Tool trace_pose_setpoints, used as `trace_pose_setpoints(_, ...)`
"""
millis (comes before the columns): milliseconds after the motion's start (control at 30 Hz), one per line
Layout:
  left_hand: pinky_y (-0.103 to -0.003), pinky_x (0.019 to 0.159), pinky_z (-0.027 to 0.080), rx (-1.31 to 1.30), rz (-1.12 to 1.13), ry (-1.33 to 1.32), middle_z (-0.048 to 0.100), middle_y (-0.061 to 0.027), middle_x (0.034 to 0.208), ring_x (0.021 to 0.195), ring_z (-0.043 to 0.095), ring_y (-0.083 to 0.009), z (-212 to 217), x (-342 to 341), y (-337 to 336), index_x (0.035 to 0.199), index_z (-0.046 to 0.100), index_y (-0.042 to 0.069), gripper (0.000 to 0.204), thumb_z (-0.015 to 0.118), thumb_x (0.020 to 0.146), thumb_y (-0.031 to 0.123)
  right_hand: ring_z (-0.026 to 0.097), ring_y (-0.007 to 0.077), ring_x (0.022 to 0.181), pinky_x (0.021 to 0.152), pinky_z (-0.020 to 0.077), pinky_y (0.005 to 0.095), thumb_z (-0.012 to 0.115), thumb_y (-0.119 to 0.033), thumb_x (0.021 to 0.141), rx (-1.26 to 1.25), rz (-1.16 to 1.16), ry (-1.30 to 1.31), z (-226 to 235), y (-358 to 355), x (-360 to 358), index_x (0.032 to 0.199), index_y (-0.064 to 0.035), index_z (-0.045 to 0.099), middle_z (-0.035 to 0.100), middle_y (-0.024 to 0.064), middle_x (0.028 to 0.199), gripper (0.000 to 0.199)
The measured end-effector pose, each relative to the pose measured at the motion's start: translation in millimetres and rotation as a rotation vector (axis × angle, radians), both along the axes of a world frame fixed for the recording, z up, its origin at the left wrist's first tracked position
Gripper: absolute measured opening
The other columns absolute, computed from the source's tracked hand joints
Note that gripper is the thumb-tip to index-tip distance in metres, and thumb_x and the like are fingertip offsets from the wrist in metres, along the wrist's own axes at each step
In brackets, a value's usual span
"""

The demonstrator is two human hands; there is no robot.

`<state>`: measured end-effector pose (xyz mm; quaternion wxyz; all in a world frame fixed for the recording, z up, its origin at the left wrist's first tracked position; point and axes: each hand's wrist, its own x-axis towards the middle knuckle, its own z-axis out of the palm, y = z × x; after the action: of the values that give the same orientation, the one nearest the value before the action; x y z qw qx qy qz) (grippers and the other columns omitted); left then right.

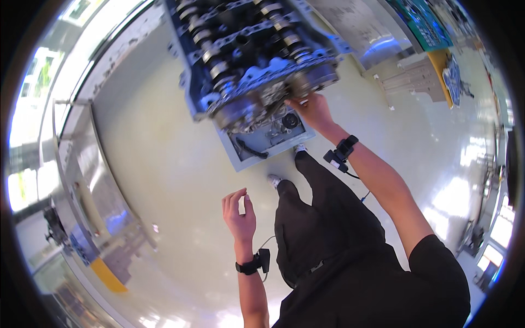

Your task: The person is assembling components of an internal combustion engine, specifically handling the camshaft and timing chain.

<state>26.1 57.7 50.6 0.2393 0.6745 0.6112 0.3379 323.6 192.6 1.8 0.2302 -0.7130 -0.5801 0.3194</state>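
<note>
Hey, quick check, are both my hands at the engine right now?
No, only your right hand is at the engine; your left hand hangs apart from it, over the pale floor.

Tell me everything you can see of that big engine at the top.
The engine looks metallic and bluish-grey, its upper side uncovered, showing two lengthwise rows of shiny rounded pieces. Large round parts sit at its near end, where the right hand appears to touch it. It is raised above a grey-rimmed tray; the picture cuts off its far end.
</note>
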Motion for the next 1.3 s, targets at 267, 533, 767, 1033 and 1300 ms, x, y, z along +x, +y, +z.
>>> trace_pose_setpoints(267,-0.037,0.081,0.048,-0.247,0.068,-0.039,0.066,-0.0094,0.093,0.091,0.060,-0.0270,-59,-45,-80,0.099,0.065,0.003,0.016,0.061,0.083,0.000,0.069,0.0238,0.070,0.063,0.0534,0.0356,0.072,-0.027,0.083,0.333,-0.179,-0.105,-35,1,-10,0.097,-0.0031,0.059,0.071,0.0087,0.079,0.030)
trace_pose_setpoints(533,-0.037,0.080,0.048,-0.443,0.143,-0.045,0.065,-0.0088,0.091,0.090,0.060,-0.0269,-103,-69,-135,0.100,0.066,0.006,0.015,0.061,0.085,0.007,0.069,0.0219,0.069,0.064,0.0532,0.0337,0.068,-0.024,0.087,0.358,-0.228,0.017,-24,1,-24,0.097,-0.0018,0.057,0.069,0.0087,0.079,0.027)
trace_pose_setpoints(767,-0.036,0.078,0.049,-0.461,0.157,-0.086,0.064,-0.0100,0.089,0.087,0.063,-0.0249,-115,-59,-135,0.100,0.065,0.006,0.013,0.061,0.087,0.007,0.070,0.0209,0.068,0.057,0.0518,0.0308,0.068,-0.032,0.089,0.517,-0.320,0.019,-27,-1,-9,0.092,-0.0005,0.059,0.069,0.0103,0.075,0.032)
trace_pose_setpoints(1033,-0.036,0.079,0.048,-0.474,0.149,-0.136,0.064,-0.0082,0.090,0.089,0.062,-0.0255,-127,-50,-134,0.098,0.066,0.007,0.012,0.061,0.087,0.009,0.069,0.0156,0.069,0.059,0.0538,0.0276,0.067,-0.030,0.091,0.484,-0.214,-0.217,-21,-3,7,0.092,-0.0002,0.059,0.069,0.0072,0.074,0.031)
trace_pose_setpoints(1300,-0.036,0.079,0.050,-0.495,0.123,-0.131,0.065,-0.0101,0.091,0.087,0.063,-0.0254,-150,-49,-148,0.099,0.065,0.006,0.012,0.061,0.088,0.009,0.065,0.0133,0.078,0.064,0.0544,0.0270,0.069,-0.011,0.088,0.610,-0.254,0.174,7,-9,24,0.116,0.0007,0.053,0.065,0.0075,0.096,0.034)
